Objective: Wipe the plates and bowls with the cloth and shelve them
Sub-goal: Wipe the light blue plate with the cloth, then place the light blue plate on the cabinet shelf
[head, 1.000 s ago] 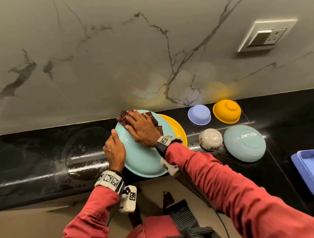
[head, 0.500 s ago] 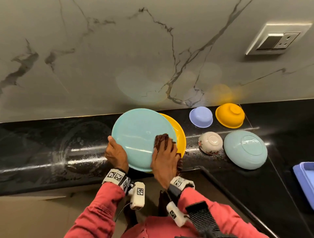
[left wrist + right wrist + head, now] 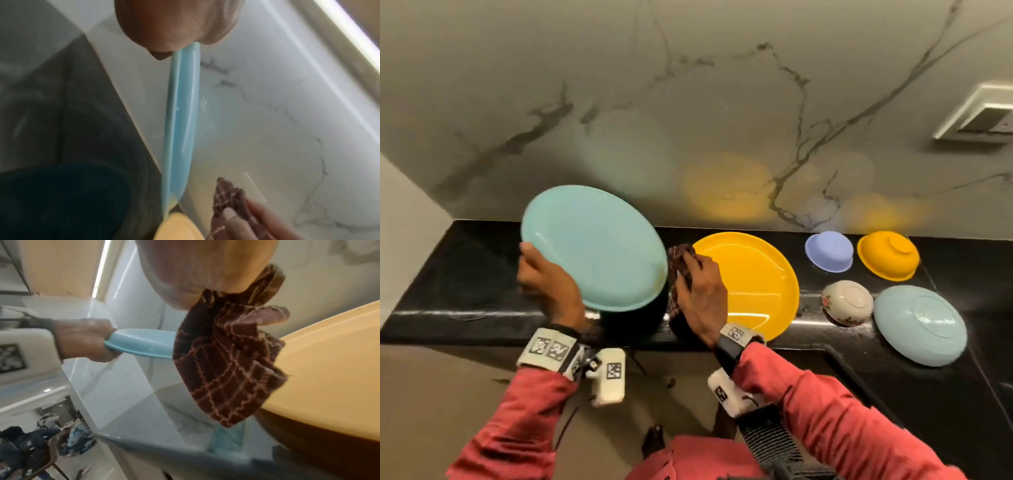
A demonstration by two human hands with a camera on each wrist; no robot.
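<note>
Blue plate (image 3: 592,246) clear of counter edge (image 3: 482,337)

Landmark: yellow plate (image 3: 753,284) on the black countertop (image 3: 465,274). To its left, bare countertop lies beneath the raised light-blue plate (image 3: 592,246), with the brown checked cloth (image 3: 681,274) at the yellow plate's left rim. To its right stand four obstacles: lavender bowl (image 3: 829,251), yellow bowl (image 3: 888,255), floral bowl (image 3: 847,302) and overturned light-blue plate (image 3: 920,324), with narrow gaps between.

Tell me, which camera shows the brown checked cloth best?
The right wrist view: the cloth hangs large and sharp from the right hand. The head view shows it small, bunched under the fingers; the left wrist view catches a blurred corner.
</note>
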